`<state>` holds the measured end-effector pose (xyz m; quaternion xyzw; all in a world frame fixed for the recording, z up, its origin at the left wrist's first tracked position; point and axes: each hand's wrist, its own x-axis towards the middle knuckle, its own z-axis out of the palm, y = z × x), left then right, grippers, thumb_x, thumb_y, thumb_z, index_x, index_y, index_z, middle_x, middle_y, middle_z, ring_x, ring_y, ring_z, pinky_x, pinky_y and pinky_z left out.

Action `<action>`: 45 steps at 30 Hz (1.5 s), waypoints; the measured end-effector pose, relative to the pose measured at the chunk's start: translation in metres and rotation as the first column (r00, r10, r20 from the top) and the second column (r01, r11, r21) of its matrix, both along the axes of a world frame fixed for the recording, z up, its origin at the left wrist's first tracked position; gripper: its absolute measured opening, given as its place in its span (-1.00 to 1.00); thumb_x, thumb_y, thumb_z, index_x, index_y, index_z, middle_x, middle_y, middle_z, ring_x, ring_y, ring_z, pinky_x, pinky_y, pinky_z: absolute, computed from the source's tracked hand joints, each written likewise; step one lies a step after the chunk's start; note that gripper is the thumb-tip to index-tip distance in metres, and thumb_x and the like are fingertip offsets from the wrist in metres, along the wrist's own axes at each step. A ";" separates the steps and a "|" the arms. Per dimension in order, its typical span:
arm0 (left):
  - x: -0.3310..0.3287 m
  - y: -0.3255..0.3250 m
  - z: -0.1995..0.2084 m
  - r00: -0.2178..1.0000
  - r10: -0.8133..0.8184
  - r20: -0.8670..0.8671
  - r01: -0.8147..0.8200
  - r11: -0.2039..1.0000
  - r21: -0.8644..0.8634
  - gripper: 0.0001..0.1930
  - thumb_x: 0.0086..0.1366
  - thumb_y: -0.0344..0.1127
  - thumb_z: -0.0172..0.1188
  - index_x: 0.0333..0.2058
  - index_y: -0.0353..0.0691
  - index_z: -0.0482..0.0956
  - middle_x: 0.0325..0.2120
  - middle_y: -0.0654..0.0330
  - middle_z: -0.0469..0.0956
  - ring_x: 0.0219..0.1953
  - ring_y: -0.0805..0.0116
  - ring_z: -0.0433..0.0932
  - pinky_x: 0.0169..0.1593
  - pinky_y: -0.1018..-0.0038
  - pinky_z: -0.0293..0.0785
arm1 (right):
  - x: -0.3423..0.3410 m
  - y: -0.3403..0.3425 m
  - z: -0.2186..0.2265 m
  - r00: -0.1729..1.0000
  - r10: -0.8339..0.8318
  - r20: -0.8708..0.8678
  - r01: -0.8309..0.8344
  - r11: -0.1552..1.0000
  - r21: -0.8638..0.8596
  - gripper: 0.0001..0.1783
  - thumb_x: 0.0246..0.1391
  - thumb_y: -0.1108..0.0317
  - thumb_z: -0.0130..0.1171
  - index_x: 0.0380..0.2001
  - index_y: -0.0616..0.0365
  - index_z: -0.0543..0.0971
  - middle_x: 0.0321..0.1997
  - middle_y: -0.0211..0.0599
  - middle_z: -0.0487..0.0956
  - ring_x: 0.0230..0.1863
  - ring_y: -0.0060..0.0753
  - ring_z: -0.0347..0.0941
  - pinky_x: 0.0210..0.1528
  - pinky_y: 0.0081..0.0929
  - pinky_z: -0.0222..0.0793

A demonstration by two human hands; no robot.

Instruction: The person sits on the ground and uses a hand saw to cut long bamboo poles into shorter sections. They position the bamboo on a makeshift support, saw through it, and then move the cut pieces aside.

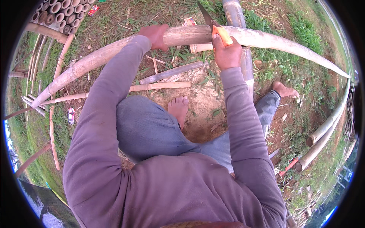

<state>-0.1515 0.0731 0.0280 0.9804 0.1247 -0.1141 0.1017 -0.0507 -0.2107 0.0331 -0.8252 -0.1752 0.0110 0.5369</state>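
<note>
A long pale bamboo pole (186,35) runs across in front of me from left to right, bent by the lens. Fingers wrapped over it, my left hand (154,36) grips it left of the middle. My right hand (228,54) is closed round the orange handle of a handsaw (224,35). The saw's dark blade (205,15) points away from me and lies across the pole; how deep its teeth sit cannot be seen. Under the pole, close to the saw, passes a thicker greyish bamboo length (233,13).
Offcuts and a split bamboo strip (159,86) lie on the ground near my bare foot (178,109). Stacked bamboo pieces (61,13) fill the far left. Two bamboo poles (323,133) and a red-handled tool (291,166) are at the right.
</note>
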 end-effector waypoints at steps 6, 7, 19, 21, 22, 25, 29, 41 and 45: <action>-0.014 0.008 -0.004 0.997 0.058 -0.043 -0.059 0.998 -0.004 -0.04 -0.08 -0.03 0.58 0.34 -0.11 0.41 0.02 -0.04 0.70 0.07 -0.14 0.67 0.16 0.05 0.59 | -0.179 -0.172 0.021 0.990 0.075 -0.123 -0.074 0.997 0.019 -0.71 0.32 0.36 0.39 -0.07 0.38 0.61 -0.24 -0.08 0.77 -0.23 -0.45 0.71 -0.15 -0.44 0.59; -0.009 0.003 -0.002 0.997 0.058 -0.053 -0.058 0.998 -0.001 -0.04 -0.08 -0.04 0.58 0.34 -0.11 0.41 0.03 -0.04 0.70 0.08 -0.13 0.67 0.16 0.06 0.58 | -0.191 -0.188 0.017 0.990 0.058 -0.131 -0.057 0.998 0.011 -0.71 0.32 0.38 0.37 -0.05 0.39 0.60 -0.18 -0.04 0.78 -0.20 -0.43 0.73 -0.11 -0.45 0.60; -0.009 0.006 0.014 0.997 0.064 -0.052 -0.063 0.998 0.023 -0.09 -0.08 0.03 0.60 0.26 -0.11 0.46 0.02 -0.02 0.71 0.07 -0.08 0.69 0.14 0.04 0.59 | -0.091 -0.066 0.011 0.999 0.024 -0.041 -0.024 1.000 0.000 -0.72 0.28 0.26 0.43 -0.22 0.29 0.66 -0.43 -0.04 0.69 -0.40 -0.28 0.65 -0.27 -0.28 0.54; -0.013 0.004 0.005 0.993 0.075 -0.092 -0.075 0.997 0.001 -0.01 -0.12 0.02 0.59 0.34 -0.06 0.41 0.02 -0.05 0.71 0.07 -0.11 0.69 0.14 0.04 0.59 | -0.156 -0.143 0.008 0.998 0.057 -0.027 -0.057 0.998 -0.003 -0.77 0.29 0.39 0.40 -0.13 0.33 0.62 -0.37 -0.12 0.73 -0.40 -0.44 0.65 -0.29 -0.43 0.55; -0.015 0.002 -0.003 0.995 0.070 -0.066 -0.070 0.998 0.002 -0.01 -0.12 0.02 0.59 0.34 -0.06 0.41 0.02 -0.05 0.71 0.07 -0.10 0.69 0.14 0.04 0.59 | -0.186 -0.173 0.019 0.995 0.077 -0.062 -0.077 0.997 0.001 -0.75 0.31 0.39 0.38 -0.11 0.37 0.61 -0.29 -0.09 0.76 -0.32 -0.40 0.72 -0.20 -0.46 0.59; -0.012 -0.001 -0.010 0.999 0.050 -0.008 -0.049 0.998 0.043 -0.01 -0.12 0.02 0.60 0.34 -0.05 0.41 0.02 -0.04 0.71 0.06 -0.09 0.69 0.13 0.03 0.60 | -0.186 -0.186 -0.009 0.995 0.067 -0.068 -0.065 0.998 0.028 -0.70 0.41 0.34 0.30 -0.03 0.41 0.56 -0.26 -0.18 0.71 -0.32 -0.65 0.58 -0.29 -0.59 0.53; -0.001 -0.006 -0.012 0.999 0.030 -0.016 -0.030 0.999 0.031 0.00 -0.11 0.03 0.60 0.35 -0.04 0.41 0.01 -0.04 0.71 0.05 -0.09 0.70 0.14 0.03 0.59 | -0.050 -0.056 -0.026 0.993 0.048 -0.107 -0.030 0.986 0.162 -0.77 0.38 0.29 0.37 -0.24 0.28 0.66 -0.44 -0.38 0.65 -0.42 -0.64 0.47 -0.39 -0.48 0.40; -0.011 0.003 -0.008 0.999 0.043 0.003 -0.043 0.999 0.021 -0.04 -0.05 0.02 0.62 0.34 -0.10 0.42 0.02 -0.02 0.71 0.06 -0.09 0.69 0.15 0.03 0.59 | -0.189 -0.192 0.014 0.990 0.059 -0.130 -0.057 0.998 0.017 -0.77 0.33 0.43 0.32 -0.09 0.41 0.58 -0.22 -0.05 0.77 -0.19 -0.43 0.73 -0.18 -0.49 0.60; -0.002 -0.007 -0.009 1.000 0.014 -0.018 -0.014 1.000 -0.002 -0.01 -0.08 0.01 0.59 0.36 -0.06 0.39 0.04 -0.02 0.70 0.07 -0.12 0.68 0.16 0.02 0.58 | -0.042 -0.053 -0.026 0.988 0.042 -0.150 -0.032 0.997 0.068 -0.72 0.34 0.26 0.39 -0.21 0.31 0.65 -0.45 -0.23 0.64 -0.40 -0.48 0.56 -0.30 -0.41 0.49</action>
